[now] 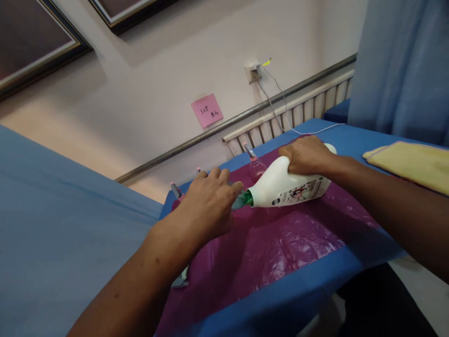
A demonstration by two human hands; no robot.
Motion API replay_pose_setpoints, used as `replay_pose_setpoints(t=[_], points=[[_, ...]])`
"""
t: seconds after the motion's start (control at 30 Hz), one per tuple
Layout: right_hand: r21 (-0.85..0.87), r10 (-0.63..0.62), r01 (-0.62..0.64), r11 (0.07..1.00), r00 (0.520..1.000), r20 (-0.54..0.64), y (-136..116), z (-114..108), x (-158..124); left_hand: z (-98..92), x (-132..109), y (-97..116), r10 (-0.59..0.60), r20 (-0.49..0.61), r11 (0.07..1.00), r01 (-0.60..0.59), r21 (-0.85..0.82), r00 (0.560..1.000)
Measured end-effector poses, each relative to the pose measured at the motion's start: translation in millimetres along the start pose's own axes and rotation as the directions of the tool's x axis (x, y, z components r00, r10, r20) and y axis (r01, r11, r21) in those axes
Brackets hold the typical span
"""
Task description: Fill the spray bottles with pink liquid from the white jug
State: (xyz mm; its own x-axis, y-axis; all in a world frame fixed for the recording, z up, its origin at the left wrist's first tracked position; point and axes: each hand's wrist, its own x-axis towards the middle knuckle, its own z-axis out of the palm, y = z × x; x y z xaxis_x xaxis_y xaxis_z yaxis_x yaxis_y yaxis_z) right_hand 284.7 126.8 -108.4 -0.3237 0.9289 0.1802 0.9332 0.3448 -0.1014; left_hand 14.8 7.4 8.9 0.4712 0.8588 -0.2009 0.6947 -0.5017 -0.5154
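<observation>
My right hand (307,154) is closed around the handle of a white plastic jug (273,186) with a printed label. The jug lies tilted on its side above the purple plastic sheet (280,243), its green mouth (249,197) pointing left. My left hand (213,199) curls around a translucent bluish cup-like piece (240,201) right at that mouth. Most of this piece is hidden by my fingers, and I cannot tell whether liquid is flowing. Behind the jug stands a clear round bottle (257,169) with a pink collar and a grey top.
More pink-and-grey bottle tops (176,191) show behind my left hand. A pale green and grey object (181,279) lies under my left forearm. A folded yellow cloth (414,164) rests on the blue table cover (315,126) at right. A white cable (301,132) runs from the wall socket (253,71).
</observation>
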Motion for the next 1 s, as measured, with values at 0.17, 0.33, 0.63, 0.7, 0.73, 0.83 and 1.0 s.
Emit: replay_pose_setpoints(t=[0.17, 0.33, 0.63, 0.7, 0.73, 0.83, 1.0], points=[[-0.012, 0.025, -0.025, 1.0, 1.0, -0.015, 13, -1, -2, 2.0, -9, -8, -0.045, -0.035, 0.997, 0.042, -0.068, 0.998], [-0.032, 0.027, -0.027, 0.999, 1.0, 0.003, 18, -3, -4, 20.5, -22, -17, -0.113, -0.091, 0.976, 0.094, -0.195, 0.989], [0.103, 0.151, -0.143, 0.984, 0.986, -0.069, 39, -2, -17, 97.0, -21, -5, -0.37, -0.195, 0.623, 0.087, -0.777, 0.908], [0.18, 0.186, -0.168, 0.969, 0.978, -0.092, 47, -1, -23, 114.7, -13, 5, -0.48, -0.174, 0.461, 0.079, -0.884, 0.86], [0.203, 0.207, -0.184, 0.962, 0.973, -0.099, 52, 0, -25, 123.5, -9, 10, -0.528, -0.154, 0.378, 0.069, -0.923, 0.835], [0.279, 0.285, -0.243, 0.929, 0.951, -0.122, 64, 3, -32, 149.8, 2, 22, -0.626, -0.088, 0.133, -0.005, -0.991, 0.775], [0.609, 0.495, -0.306, 0.732, 0.853, -0.166, 70, 7, -43, 186.4, 11, 39, -0.654, -0.001, -0.056, -0.049, -0.997, 0.756]])
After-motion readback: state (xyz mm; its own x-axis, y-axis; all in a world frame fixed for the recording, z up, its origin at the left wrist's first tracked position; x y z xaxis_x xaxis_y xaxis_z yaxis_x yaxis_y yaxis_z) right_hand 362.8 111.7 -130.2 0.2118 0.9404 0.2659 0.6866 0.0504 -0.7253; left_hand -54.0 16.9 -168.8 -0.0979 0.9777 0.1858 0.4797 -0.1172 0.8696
